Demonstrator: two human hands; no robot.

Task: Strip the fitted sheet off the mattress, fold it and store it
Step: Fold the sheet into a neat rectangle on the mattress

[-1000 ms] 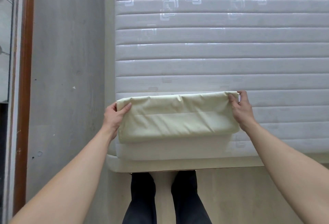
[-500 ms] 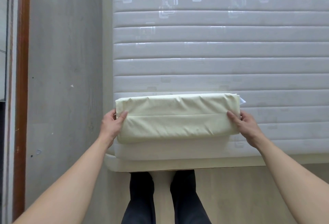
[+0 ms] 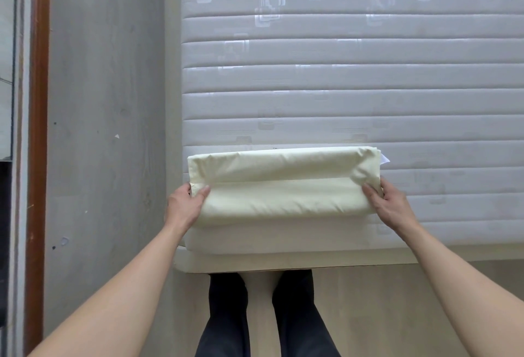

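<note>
Already folded into a thick, pale-yellow bundle, the sheet (image 3: 283, 186) is laid on the near end of the bare mattress (image 3: 340, 87), close to its left corner and just above the bed's foot edge. It is judged to be light, soft and limp: the layers are held in shape only by their own folds, and a rounded roll is formed along the far edge, with a flatter band toward the person. A small white tag (image 3: 385, 159) is seen poking out at the far right corner. The bundle is gripped at both short ends. The left hand (image 3: 184, 205) is closed over the left end, with the thumb laid on top of the cloth and the fingers tucked out of sight beneath or behind it. The right hand (image 3: 390, 205) is closed over the right end in the same way, and the cloth is bunched slightly under it. Since the fabric is smooth, a loose layer could be expected to slide or sag in the middle when lifted; a hold under both ends, with every layer pinched together, is judged best. Beyond the mattress, a grey floor (image 3: 107, 101) is seen on the left, with a brown wooden frame (image 3: 37, 129) at the far left edge, and the person's dark-trousered legs (image 3: 263, 314) are seen below the bed's edge.
</note>
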